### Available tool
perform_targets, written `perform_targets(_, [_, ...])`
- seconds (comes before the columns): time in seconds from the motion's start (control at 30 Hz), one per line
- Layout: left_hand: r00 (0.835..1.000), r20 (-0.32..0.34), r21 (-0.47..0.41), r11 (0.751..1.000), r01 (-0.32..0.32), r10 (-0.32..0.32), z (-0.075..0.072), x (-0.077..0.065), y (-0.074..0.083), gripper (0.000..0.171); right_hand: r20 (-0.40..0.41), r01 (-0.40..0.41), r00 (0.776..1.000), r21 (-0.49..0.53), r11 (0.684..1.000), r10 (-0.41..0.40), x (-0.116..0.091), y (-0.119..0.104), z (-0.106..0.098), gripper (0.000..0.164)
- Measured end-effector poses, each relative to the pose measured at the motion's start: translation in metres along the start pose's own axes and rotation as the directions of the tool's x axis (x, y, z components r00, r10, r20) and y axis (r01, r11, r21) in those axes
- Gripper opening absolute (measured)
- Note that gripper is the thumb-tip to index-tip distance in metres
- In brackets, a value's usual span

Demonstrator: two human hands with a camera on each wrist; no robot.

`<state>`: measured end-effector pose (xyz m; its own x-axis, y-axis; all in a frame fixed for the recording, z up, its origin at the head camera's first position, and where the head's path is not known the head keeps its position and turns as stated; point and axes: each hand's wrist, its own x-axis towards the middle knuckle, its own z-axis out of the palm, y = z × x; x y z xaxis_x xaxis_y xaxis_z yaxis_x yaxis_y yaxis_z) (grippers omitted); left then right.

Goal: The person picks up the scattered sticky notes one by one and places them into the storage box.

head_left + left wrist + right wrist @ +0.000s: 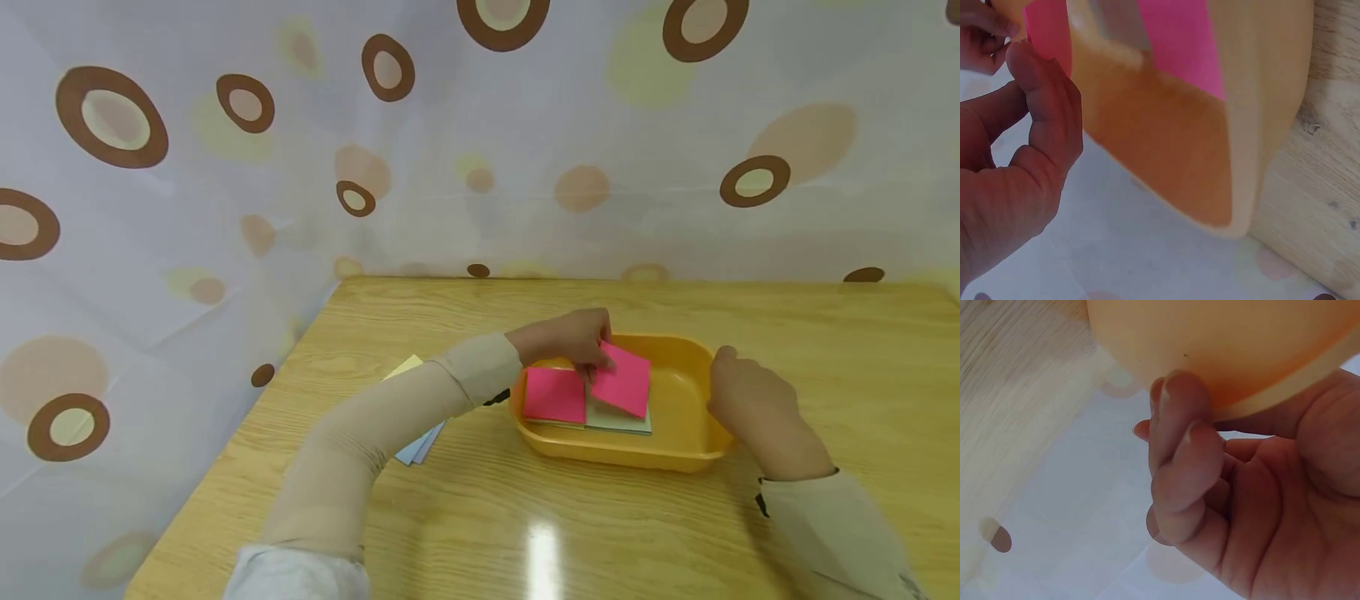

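An orange plastic tray point(622, 452) stands on the wooden table. Over its middle, my left hand point(579, 337) pinches a bright pink square of paper point(624, 381) by its upper left corner, and the square hangs tilted. Beneath it lies a pale grey-green paper stack point(617, 419), partly covered. A second pink square point(553, 396) lies flat at the tray's left, on top of yellowish paper. My right hand point(753, 404) grips the tray's right end; the right wrist view shows the curled fingers point(1188, 459) against the outer wall, just under the rim.
Left of the tray, yellow paper point(407, 365) and blue papers point(415, 448) lie on the table point(480, 517), largely hidden beneath my left sleeve point(405, 408). A patterned sheet point(480, 142) hangs behind the table and along its left side.
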<state>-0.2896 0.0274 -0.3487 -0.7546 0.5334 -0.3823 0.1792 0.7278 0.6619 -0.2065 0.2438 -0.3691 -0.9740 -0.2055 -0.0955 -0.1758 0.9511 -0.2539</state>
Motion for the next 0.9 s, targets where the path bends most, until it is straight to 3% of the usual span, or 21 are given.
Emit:
perform_targets(0.1, [0.999, -0.036, 0.239, 0.971, 0.012, -0.004, 0.011, 0.009, 0.002, 0.030, 0.001, -0.005, 1.000, 0.012, 1.000, 0.005, 0.001, -0.002, 0.000, 0.044])
perform_targets(0.2, [0.998, -0.065, 0.488, 0.872, 0.033, -0.002, 0.019, 0.012, 0.000, 0.034, -0.003, -0.001, 1.000, 0.018, 1.000, 0.001, 0.001, -0.003, 0.001, 0.036])
perform_targets(0.27, [0.997, -0.075, 0.578, 0.815, 0.048, -0.005, 0.024, 0.012, -0.002, 0.041, -0.005, -0.001, 1.000, 0.018, 1.000, 0.001, 0.001, -0.003, 0.001, 0.037])
perform_targets(0.33, [0.997, -0.078, 0.608, 0.792, 0.061, -0.017, 0.028, 0.012, -0.003, 0.048, -0.009, 0.001, 1.000, 0.015, 1.000, -0.001, 0.000, -0.002, 0.001, 0.039])
perform_targets(0.4, [0.997, -0.072, 0.618, 0.784, 0.060, -0.020, 0.031, 0.012, -0.004, 0.048, -0.016, 0.002, 1.000, 0.010, 1.000, -0.002, -0.001, -0.001, 0.002, 0.043])
perform_targets(0.6, [0.999, -0.004, 0.654, 0.755, -0.037, 0.053, 0.029, 0.010, -0.004, 0.031, -0.015, 0.004, 1.000, -0.011, 1.000, -0.004, -0.001, -0.002, 0.001, 0.049])
perform_targets(0.73, [0.988, 0.114, 0.677, 0.720, -0.155, 0.106, 0.026, 0.009, -0.001, 0.061, -0.014, 0.000, 1.000, -0.005, 1.000, 0.000, 0.000, -0.002, 0.002, 0.045])
perform_targets(0.83, [0.975, 0.211, 0.720, 0.665, -0.199, 0.063, 0.028, 0.006, 0.002, 0.089, -0.021, -0.003, 1.000, 0.000, 1.000, 0.003, 0.001, -0.001, 0.003, 0.041])
perform_targets(0.9, [0.970, 0.241, 0.757, 0.622, -0.198, 0.016, 0.032, 0.004, 0.003, 0.096, -0.020, -0.003, 1.000, 0.007, 1.000, 0.003, 0.001, 0.000, 0.004, 0.038])
